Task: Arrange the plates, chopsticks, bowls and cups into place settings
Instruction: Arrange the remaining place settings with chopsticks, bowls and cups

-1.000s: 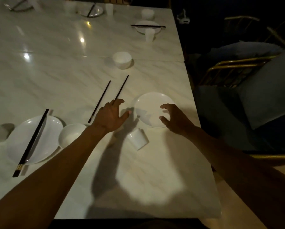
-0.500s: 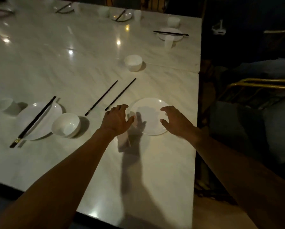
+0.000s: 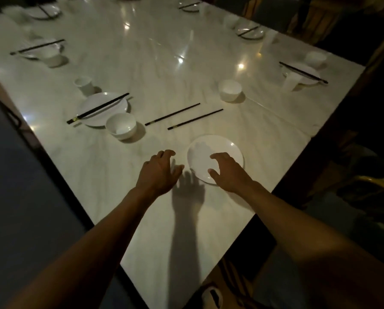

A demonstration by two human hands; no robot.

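Note:
A white plate (image 3: 217, 148) lies near the table's right edge. My right hand (image 3: 228, 171) hovers over its near rim, fingers curled and apart, holding nothing. My left hand (image 3: 159, 171) is just left of the plate, fingers spread, palm down over the table. Two loose black chopsticks (image 3: 172, 114) (image 3: 195, 119) lie apart beyond the plate. A loose white bowl (image 3: 229, 90) stands farther back. No cup shows near my hands.
To the left is a setting: a plate with chopsticks (image 3: 102, 108), a bowl (image 3: 121, 126), a cup (image 3: 83, 82). Another setting (image 3: 302, 73) sits at the far right, and several more at the far end. The marble table's edge (image 3: 264, 204) runs close to my right arm; chairs stand beyond it.
The view has swung left and now shows more of the table. Both hands stay by the plate. The cup that lay on its side by my left hand is out of sight.

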